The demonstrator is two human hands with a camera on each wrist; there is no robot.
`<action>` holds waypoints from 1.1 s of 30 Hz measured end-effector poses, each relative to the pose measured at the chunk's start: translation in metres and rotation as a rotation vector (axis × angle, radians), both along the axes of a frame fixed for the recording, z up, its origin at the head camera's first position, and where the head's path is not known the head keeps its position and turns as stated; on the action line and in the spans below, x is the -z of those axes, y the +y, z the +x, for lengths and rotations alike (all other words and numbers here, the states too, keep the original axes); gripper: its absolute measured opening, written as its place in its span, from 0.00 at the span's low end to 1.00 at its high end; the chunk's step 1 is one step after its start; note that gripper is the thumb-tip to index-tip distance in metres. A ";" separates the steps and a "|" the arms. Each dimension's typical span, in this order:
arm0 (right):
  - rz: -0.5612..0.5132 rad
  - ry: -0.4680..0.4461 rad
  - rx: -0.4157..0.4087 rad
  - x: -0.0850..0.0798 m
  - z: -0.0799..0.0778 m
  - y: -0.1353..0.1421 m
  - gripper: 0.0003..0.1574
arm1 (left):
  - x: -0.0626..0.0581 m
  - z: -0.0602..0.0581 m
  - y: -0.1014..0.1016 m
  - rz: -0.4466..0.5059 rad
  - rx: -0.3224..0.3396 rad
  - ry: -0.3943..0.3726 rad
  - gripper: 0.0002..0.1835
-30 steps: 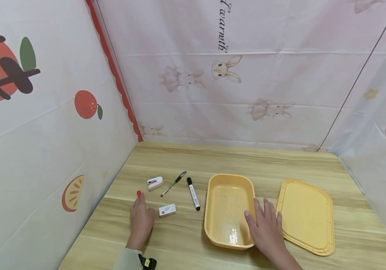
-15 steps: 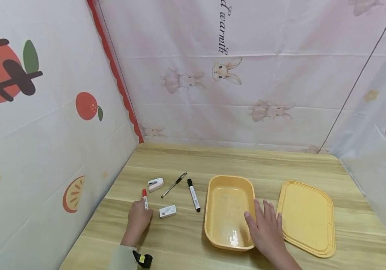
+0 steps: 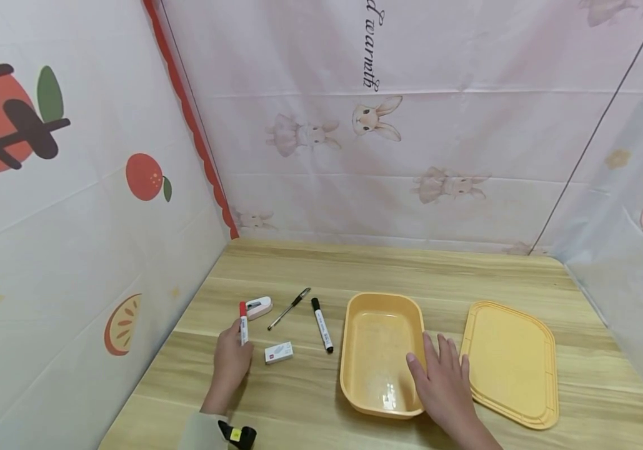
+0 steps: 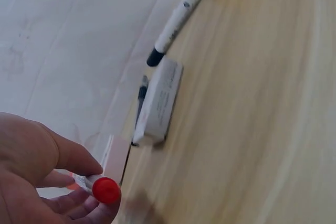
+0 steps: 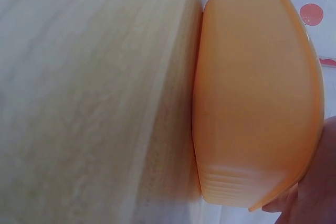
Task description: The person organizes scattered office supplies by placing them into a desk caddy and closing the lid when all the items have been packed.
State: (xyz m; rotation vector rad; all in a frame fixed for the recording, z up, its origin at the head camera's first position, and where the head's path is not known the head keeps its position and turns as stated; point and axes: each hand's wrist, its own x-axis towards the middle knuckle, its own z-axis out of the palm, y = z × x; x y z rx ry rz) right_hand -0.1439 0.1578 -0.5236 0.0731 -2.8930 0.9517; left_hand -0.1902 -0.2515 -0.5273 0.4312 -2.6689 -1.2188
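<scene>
My left hand (image 3: 232, 357) pinches a white marker with a red cap (image 3: 244, 325) between thumb and fingers. In the left wrist view the marker's red end (image 4: 106, 190) points at the camera. Just beyond it lies a white-and-pink stapler (image 3: 259, 307). To the hand's right is a small white box (image 3: 279, 352). A black-and-clear pen (image 3: 290, 309) and a white marker with a black cap (image 3: 322, 325) lie farther right. My right hand (image 3: 443, 381) rests on the right rim of a yellow plastic container (image 3: 383, 350), fingers spread and thumb over the edge.
A yellow lid (image 3: 509, 362) lies flat to the right of the container. All of this is on a wooden table (image 3: 299, 412). Printed curtains (image 3: 411, 150) border the table at the back and both sides.
My left hand has picked up the red-capped marker, which was mostly covered by the fingers before and now shows more of its white barrel. The right hand has stayed on the container.
</scene>
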 end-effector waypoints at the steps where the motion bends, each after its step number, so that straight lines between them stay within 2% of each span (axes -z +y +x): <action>1: -0.002 -0.001 -0.001 0.000 0.000 0.000 0.45 | -0.002 0.000 0.002 0.019 -0.003 0.003 0.36; 5: -0.004 -0.001 -0.005 0.000 0.001 -0.001 0.46 | -0.008 -0.001 0.009 0.133 -0.003 0.028 0.37; 9: 0.004 0.001 -0.002 0.001 0.001 -0.001 0.46 | -0.015 -0.004 0.019 0.229 0.028 0.063 0.38; 15: 0.009 0.001 0.001 0.000 0.000 0.000 0.46 | -0.028 -0.010 0.039 0.300 0.079 0.111 0.37; 20: 0.015 -0.004 0.002 0.000 -0.002 0.000 0.46 | -0.034 -0.014 0.057 0.366 0.126 0.094 0.37; 27: -0.004 -0.035 -0.005 0.001 -0.001 -0.001 0.46 | -0.041 -0.011 0.082 0.513 0.182 0.087 0.36; 33: 0.005 -0.028 -0.002 0.001 -0.001 -0.002 0.46 | -0.046 -0.009 0.106 0.610 0.276 0.097 0.36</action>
